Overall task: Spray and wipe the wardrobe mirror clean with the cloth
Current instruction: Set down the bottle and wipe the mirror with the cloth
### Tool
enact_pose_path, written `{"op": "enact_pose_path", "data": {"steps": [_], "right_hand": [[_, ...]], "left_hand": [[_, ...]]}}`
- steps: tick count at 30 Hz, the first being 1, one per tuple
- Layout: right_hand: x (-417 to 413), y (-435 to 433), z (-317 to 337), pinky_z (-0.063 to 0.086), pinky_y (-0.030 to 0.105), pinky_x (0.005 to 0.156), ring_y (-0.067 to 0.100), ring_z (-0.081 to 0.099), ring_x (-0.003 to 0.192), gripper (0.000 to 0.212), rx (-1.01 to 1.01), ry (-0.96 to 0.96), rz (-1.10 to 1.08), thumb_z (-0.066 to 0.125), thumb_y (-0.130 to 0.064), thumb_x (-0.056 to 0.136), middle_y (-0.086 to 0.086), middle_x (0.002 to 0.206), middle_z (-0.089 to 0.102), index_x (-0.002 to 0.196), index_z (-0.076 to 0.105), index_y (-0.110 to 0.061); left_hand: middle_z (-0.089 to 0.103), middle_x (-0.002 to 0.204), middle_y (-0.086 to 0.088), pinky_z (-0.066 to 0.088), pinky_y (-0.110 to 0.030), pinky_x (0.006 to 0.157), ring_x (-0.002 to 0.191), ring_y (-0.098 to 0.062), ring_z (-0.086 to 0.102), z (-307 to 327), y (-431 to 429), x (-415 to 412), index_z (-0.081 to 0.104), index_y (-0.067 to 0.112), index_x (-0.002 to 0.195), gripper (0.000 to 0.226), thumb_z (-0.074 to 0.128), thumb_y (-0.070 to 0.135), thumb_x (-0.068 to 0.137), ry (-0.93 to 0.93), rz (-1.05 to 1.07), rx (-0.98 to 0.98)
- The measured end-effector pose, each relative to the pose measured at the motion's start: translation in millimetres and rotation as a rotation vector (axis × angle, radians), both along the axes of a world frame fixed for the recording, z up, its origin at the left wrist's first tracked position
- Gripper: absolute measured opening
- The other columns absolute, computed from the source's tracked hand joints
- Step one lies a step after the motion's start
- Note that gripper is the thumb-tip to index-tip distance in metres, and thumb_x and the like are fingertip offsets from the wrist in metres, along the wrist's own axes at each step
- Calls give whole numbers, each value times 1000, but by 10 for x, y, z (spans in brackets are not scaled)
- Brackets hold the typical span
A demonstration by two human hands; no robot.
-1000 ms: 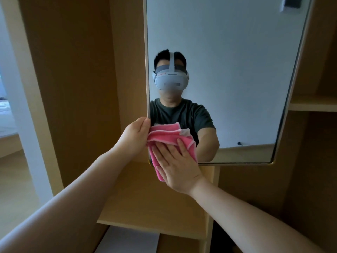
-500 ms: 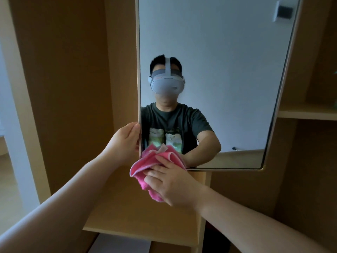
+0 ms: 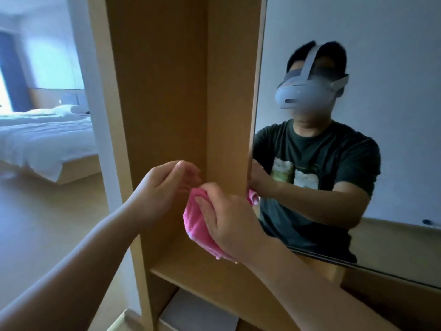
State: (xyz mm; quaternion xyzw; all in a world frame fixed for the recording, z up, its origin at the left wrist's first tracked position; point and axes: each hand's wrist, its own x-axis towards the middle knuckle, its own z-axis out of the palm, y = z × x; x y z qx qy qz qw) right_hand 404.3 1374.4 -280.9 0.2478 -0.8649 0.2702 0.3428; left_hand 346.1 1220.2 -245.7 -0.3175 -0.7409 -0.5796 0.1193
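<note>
The wardrobe mirror (image 3: 372, 37) fills the right side and reflects a person in a dark T-shirt and a headset. My right hand (image 3: 230, 223) grips a bunched pink cloth (image 3: 196, 222) in front of the wooden panel just left of the mirror's lower left edge, off the glass. A bit of the cloth shows reflected in the mirror. My left hand (image 3: 164, 187) hovers left of the cloth with loosely curled fingers, thumb and fingers apart, fingertips close to the cloth's top. No spray bottle is in view.
A wooden shelf (image 3: 191, 273) sits under my hands inside the open wardrobe niche, with a white surface (image 3: 198, 314) below it. A wooden ledge (image 3: 393, 237) runs under the mirror. At the far left, a bed (image 3: 43, 137) stands on a wood floor.
My view has swung left, so the mirror now sits at the right. My right hand has pulled the cloth off the glass. My left hand has let go of the mirror's edge.
</note>
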Motion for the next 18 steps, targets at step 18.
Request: {"op": "enact_pose_path", "data": {"steps": [18], "right_hand": [[237, -52, 4510, 57, 20, 71, 7, 65, 87, 45, -132, -534, 170, 64, -36, 89, -13, 99, 61, 127, 40, -33]], "left_hand": [[64, 81, -8, 58, -50, 64, 73, -29, 64, 4170, -504, 382, 61, 10, 93, 35, 68, 35, 71, 38, 127, -328]]}}
